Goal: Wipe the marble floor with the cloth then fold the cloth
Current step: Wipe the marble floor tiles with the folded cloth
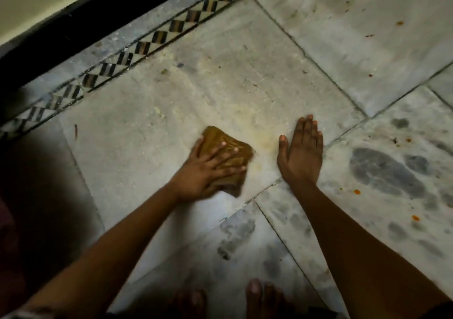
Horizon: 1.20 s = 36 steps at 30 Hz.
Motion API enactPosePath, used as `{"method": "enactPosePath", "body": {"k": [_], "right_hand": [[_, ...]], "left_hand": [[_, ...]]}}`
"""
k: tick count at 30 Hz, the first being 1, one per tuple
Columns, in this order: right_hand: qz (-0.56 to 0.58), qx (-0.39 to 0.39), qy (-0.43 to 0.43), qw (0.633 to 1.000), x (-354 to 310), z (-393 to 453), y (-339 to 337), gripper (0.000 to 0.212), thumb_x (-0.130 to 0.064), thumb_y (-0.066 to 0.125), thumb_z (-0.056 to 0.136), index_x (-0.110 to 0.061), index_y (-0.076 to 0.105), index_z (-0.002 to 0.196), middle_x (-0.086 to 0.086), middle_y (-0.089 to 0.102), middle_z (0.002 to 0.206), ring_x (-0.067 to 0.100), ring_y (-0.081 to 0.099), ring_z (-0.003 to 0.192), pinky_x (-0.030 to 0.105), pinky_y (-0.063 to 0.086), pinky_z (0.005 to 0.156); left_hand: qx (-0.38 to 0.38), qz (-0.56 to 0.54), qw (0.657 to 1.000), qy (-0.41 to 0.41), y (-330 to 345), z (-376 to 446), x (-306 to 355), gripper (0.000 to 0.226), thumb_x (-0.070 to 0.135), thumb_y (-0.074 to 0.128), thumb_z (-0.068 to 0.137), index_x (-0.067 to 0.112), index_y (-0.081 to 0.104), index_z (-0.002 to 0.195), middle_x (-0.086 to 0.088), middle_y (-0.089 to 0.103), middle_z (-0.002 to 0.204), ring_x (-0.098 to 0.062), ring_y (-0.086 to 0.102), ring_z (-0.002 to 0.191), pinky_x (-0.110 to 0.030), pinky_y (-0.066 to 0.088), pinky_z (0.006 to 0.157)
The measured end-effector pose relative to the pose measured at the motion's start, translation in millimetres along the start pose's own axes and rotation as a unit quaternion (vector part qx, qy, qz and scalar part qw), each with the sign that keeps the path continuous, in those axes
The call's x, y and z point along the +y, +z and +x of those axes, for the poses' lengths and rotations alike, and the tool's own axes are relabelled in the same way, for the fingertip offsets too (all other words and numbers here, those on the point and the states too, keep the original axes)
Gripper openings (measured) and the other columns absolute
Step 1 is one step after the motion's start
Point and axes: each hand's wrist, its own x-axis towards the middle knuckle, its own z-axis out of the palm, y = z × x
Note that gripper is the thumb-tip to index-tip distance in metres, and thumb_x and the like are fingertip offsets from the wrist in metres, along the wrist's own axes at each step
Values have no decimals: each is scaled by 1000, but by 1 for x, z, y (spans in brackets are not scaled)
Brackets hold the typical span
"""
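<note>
- Nearest to the wearer, bare toes (255, 291) show at the bottom edge, standing on the pale grey-veined marble floor (245, 78).
- Just beyond, the two forearms reach out, well apart from each other.
- The left hand (208, 169) lies with fingers spread, pressing down on a bunched mustard-brown patterned cloth (229, 151); it bears on the cloth from above rather than closing round it, and the cloth's lower edge looks blurred, so I would judge it to be mid-stroke.
- The right hand (302, 152) is flat and open on the bare marble, fingers together and thumb out, holding nothing; it seems to be propping the body.
- Between the two hands is a faint yellowish smear (266, 144), just beside the cloth.
- Farther out, pale dusty streaks cover the same slab, and small orange spots (400, 23) dot the slabs to the right.
- Farthest, a black-and-white diamond inlay border (157, 37) runs along a dark skirting (73, 22).
- My reading: wiping is under way with plenty of marks left; the cloth is crumpled, so folding has not begun.
</note>
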Motion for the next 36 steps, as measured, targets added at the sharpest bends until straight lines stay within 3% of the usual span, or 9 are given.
{"method": "enactPosePath", "body": {"k": [7,11,15,20,23,27,30,33,36], "right_hand": [[-4,-1,4,1000,0,1,1,68,-43,18,94,1,23,145,19,20,153,29,19,143,39,9,117],[-19,6,8,1000,0,0,1,66,-41,23,94,0,25,145,19,23,153,29,20,142,39,3,116],[-14,2,18,1000,-1,1,2,67,-41,24,93,0,24,145,18,22,153,28,20,142,39,6,116],[-18,-5,17,1000,0,1,4,68,-43,24,93,-2,19,147,17,18,155,27,15,144,38,3,117],[-12,-12,20,1000,-1,1,3,68,-44,23,93,-3,17,147,16,16,155,26,13,144,38,3,117],[2,-11,19,1000,-2,0,1,67,-43,22,93,-2,20,146,16,20,154,26,18,143,37,4,116],[25,-13,21,999,-2,0,-2,68,-44,18,92,-2,23,146,17,22,153,27,20,143,35,4,115],[81,-20,19,996,-2,-2,-10,72,-49,10,90,-4,18,147,13,16,155,23,12,145,31,1,116],[121,-19,30,992,-2,-8,-28,68,-45,14,92,-6,14,148,11,10,157,19,6,145,30,-2,117]], "left_hand": [[-37,-58,949,-307,-22,107,-70,61,59,21,84,47,15,143,1,9,158,-32,4,145,-63,0,108],[-24,-51,970,-236,-22,153,-25,64,59,17,83,42,7,144,0,15,157,-31,10,144,-64,0,107],[8,-55,988,-146,-11,116,-10,66,53,29,86,30,18,147,-1,31,152,-31,26,140,-64,12,107],[19,-84,964,-251,-16,119,-55,63,51,26,85,32,26,145,-1,29,153,-29,21,142,-53,16,106],[12,-73,950,-304,-22,153,-60,55,39,38,92,36,24,145,1,27,154,-27,23,141,-45,24,99],[16,-84,964,-252,-31,135,-56,50,29,46,95,36,33,142,-1,37,149,-25,37,134,-41,32,95],[25,-146,971,-188,-45,99,-51,48,29,44,90,31,43,138,-9,54,135,-34,57,113,-42,48,86],[11,-307,923,-230,-65,84,-46,42,21,50,95,25,46,136,-8,59,126,-30,59,107,-30,47,84],[38,-519,814,-260,-89,84,-44,38,15,48,96,22,48,133,0,57,128,-17,54,119,-28,42,98]]}}
